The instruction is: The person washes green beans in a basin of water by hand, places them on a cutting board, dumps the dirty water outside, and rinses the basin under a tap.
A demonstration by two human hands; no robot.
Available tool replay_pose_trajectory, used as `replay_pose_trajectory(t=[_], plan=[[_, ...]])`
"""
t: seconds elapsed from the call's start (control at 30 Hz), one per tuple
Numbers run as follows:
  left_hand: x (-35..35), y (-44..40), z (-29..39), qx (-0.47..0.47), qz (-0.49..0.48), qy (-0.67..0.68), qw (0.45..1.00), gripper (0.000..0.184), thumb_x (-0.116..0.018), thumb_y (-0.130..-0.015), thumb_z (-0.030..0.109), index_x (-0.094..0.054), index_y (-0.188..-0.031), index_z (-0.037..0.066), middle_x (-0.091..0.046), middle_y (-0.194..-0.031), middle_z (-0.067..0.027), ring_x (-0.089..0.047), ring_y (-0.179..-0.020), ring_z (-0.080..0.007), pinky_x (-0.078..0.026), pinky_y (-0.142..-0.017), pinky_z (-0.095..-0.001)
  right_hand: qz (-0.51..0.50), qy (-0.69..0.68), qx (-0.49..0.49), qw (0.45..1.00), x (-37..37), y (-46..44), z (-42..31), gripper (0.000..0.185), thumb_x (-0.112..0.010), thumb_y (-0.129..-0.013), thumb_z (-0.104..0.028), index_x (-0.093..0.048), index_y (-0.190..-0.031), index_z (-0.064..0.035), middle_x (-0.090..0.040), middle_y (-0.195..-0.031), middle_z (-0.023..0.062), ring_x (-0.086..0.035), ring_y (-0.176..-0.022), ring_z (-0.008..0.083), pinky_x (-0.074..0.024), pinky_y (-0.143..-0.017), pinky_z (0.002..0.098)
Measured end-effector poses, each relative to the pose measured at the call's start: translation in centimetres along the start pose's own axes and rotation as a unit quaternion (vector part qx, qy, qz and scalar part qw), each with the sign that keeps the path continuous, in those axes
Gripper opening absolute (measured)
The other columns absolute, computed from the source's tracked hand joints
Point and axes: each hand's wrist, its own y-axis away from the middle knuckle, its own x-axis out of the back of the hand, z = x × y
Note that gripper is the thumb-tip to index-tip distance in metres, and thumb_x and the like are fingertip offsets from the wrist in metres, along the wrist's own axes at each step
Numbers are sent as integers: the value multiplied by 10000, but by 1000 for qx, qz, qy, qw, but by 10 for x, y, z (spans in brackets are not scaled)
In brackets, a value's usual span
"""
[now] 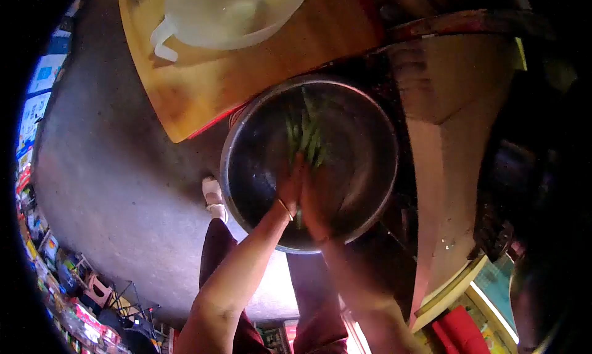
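Observation:
Long, thin green vegetables (308,133) fan out inside a large round metal basin (253,110); their exact kind is hard to make out in the dim light. My left hand (290,184), with a thin bracelet at the wrist, is down in the basin against my right hand (311,200). The palms are pressed towards each other, and the greens stick out past the fingertips, with a bit of green also showing below the hands. My fingers look closed about the greens, though shadow partly hides them.
A wooden board or tabletop (148,77) lies beyond the basin, bearing a translucent plastic container with a handle (165,41). A tan cardboard-like panel (431,187) stands on the right. Below left are my shoe (213,194) and the grey floor (129,187), with cluttered goods along the far left.

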Motion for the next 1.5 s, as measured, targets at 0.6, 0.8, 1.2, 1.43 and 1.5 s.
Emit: replay_pose_trajectory(t=[0.6,0.8,1.2,1.43,1.5], plan=[[6,10,21,146,12,555,819,390,-404,-884,303,-416,-1179,49,-467,-1163,-78,-440,-1035,-179,-319,-911,-306,128,-53,310,941,-41,-38,43,414,-338,-872,-237,-355,-1217,-9,-394,-1197,234,-369,-1101,371,-263,-948,402],[21,26,47,176,-34,377,909,518,-476,-845,377,-360,-1233,54,-427,-1221,-73,-390,-1112,-148,-289,-926,-269,99,-1,360,928,-22,-42,50,421,-324,-887,-223,-310,-1256,-20,-370,-1236,218,-343,-1144,348,-242,-971,384],[43,-10,75,-35,53,-214,975,700,-523,-770,435,-292,-1227,-42,-382,-1219,-247,-428,-1095,-345,-332,-917,-351,115,241,325,907,33,-132,12,296,-423,-859,-216,-479,-1059,-5,-532,-972,160,-518,-870,261,-396,-789,350],[30,-47,39,-118,-6,-392,912,504,-395,-859,371,-357,-1210,12,-391,-1235,-186,-502,-1002,-322,-410,-821,-319,151,-52,384,910,-35,-34,-21,378,-439,-847,-298,-478,-1057,14,-477,-1090,217,-468,-1013,309,-351,-875,358],[25,-29,36,-38,22,-102,994,500,-388,-864,374,-353,-1219,24,-394,-1234,-165,-487,-1015,-295,-395,-834,-310,126,-50,374,918,-40,-57,1,453,-399,-861,-332,-417,-1152,15,-411,-1196,221,-396,-1119,307,-284,-946,357]])
